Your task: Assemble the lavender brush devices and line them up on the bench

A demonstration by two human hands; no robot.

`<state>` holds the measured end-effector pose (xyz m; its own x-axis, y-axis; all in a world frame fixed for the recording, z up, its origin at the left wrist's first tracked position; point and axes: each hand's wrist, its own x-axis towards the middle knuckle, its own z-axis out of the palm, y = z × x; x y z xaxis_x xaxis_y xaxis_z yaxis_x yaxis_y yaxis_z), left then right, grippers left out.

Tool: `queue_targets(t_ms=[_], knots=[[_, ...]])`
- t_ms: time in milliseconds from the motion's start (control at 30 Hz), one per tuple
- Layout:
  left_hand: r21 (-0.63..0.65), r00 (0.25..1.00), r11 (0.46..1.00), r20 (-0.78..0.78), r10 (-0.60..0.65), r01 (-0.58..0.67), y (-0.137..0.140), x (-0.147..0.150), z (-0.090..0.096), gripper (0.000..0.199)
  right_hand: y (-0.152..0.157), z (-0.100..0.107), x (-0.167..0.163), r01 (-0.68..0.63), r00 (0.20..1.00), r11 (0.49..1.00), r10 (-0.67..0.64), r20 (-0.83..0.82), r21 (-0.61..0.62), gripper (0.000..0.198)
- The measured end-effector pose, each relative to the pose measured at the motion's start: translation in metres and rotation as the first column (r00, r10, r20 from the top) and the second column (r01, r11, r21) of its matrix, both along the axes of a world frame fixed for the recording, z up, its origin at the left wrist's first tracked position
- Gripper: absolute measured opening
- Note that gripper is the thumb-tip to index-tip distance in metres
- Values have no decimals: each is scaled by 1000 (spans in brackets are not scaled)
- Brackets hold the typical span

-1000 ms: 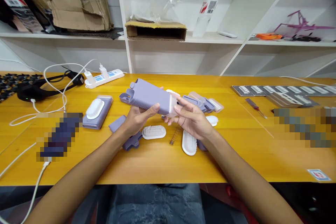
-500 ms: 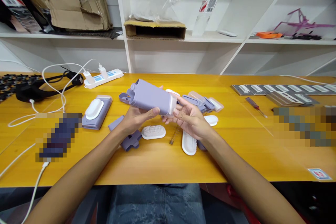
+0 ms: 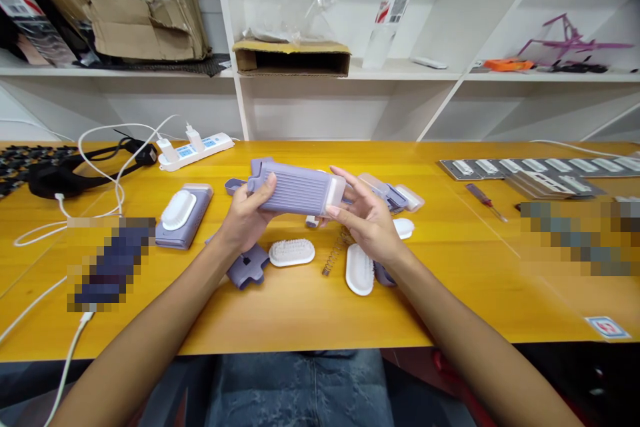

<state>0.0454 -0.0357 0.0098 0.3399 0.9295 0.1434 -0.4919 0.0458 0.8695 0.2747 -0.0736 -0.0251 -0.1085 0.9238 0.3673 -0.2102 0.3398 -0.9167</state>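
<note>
Above the table I hold a purple plastic housing [image 3: 300,190], its ribbed face turned up toward me and a translucent whitish cap on its right end. Around the left end my left hand [image 3: 250,217] is closed, thumb on the ribs. My right hand [image 3: 369,220] grips the capped end, with the thumb in front and some fingers hidden behind. Below lie a white bristled oval brush head [image 3: 292,252], a metal spring [image 3: 334,257] and a white oval piece [image 3: 360,270]. A purple cut-out part [image 3: 249,268] rests under my left wrist.
Left are a purple case with a white oval brush on it [image 3: 184,217], a blurred-out dark device [image 3: 120,260] and a power strip [image 3: 197,150] with trailing white cables. Purple and clear parts [image 3: 395,195] lie behind my right hand. A screwdriver [image 3: 486,202] lies to the right.
The housing has been rolled in my hands, so its ribbed face now shows instead of a smooth side. My left thumb has moved up onto it.
</note>
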Motion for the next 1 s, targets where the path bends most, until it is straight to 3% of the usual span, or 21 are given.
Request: queue_targets(t_ms=[300, 633, 1000], knots=[[59, 972, 972, 78, 224, -229, 1, 12, -14, 39, -6, 0, -7, 10, 999, 999, -12, 52, 41, 92], [133, 968, 959, 48, 247, -251, 1, 11, -12, 34, -9, 0, -8, -25, 998, 999, 23, 53, 47, 94], [148, 959, 949, 3, 282, -279, -5, 14, -13, 29, -14, 1, -10, 37, 990, 999, -42, 136, 34, 93]])
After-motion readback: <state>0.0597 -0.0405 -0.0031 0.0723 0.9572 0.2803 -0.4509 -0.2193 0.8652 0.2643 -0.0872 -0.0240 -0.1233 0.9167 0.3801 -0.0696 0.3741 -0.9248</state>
